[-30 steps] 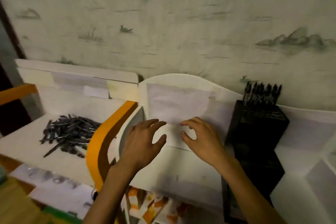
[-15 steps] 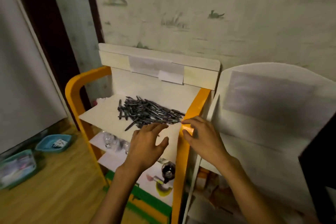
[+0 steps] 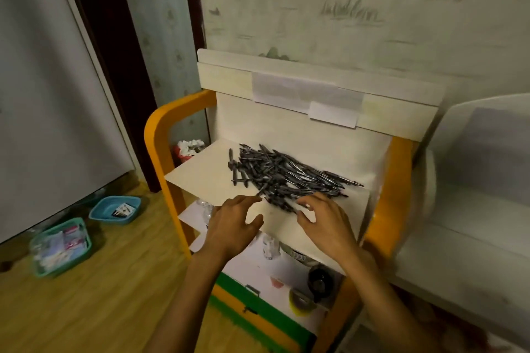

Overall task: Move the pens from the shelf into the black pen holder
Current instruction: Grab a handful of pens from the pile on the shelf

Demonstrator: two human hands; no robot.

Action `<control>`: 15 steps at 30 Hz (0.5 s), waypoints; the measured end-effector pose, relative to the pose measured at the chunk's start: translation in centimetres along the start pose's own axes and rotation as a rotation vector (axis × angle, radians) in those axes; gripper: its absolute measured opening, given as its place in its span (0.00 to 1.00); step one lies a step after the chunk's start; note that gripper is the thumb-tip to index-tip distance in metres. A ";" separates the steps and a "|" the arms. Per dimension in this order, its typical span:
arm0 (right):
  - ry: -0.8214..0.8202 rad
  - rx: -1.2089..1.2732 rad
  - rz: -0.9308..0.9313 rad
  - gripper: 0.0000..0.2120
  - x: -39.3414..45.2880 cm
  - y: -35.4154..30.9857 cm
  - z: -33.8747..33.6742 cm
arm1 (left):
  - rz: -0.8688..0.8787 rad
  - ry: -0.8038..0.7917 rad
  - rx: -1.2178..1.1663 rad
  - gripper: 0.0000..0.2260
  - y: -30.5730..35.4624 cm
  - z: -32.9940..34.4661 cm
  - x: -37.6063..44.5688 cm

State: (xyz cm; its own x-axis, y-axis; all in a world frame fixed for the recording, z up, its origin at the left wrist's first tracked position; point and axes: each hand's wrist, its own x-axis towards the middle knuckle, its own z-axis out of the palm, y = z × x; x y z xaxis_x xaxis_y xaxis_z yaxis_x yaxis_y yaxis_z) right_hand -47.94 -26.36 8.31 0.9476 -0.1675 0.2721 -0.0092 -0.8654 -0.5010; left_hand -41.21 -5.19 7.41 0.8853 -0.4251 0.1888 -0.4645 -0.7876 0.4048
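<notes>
Head view: a loose heap of dark pens (image 3: 282, 175) is seen lying on the top board of the shelf (image 3: 206, 178), toward its middle and right, with some ends pointing at the front edge. The black pen holder is not shown in this view.

A spill is judged the main risk: the pens are crossed over one another, so a hasty grab could drag neighbours off the front edge onto the floor (image 3: 109, 281). A poor count is also likely if too many are gathered at once.

The left hand (image 3: 232, 226) is held palm down just before the heap, fingers spread and relaxed, nothing gripped. The right hand (image 3: 327, 221) is held beside it, fingers loosely bent at the nearest pens; whether one is already pinched cannot be told.
</notes>
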 end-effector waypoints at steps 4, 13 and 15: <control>-0.011 0.009 0.036 0.12 4.6 -0.1 3.4 | -0.018 -0.055 0.050 0.20 -5.0 0.0 4.0; -0.012 0.054 0.176 0.13 12.2 0.4 8.3 | -0.010 -0.160 0.078 0.19 -13.5 1.1 13.5; -0.007 0.052 0.196 0.12 13.3 0.5 9.2 | -0.009 -0.179 0.068 0.18 -14.9 1.8 15.2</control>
State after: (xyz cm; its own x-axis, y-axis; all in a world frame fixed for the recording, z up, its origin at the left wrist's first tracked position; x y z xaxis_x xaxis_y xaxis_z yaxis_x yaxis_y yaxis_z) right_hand -32.43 -24.66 4.10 0.9315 -0.3268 0.1597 -0.1772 -0.7912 -0.5853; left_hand -20.92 -0.69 2.60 0.8739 -0.4857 0.0210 -0.4626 -0.8176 0.3429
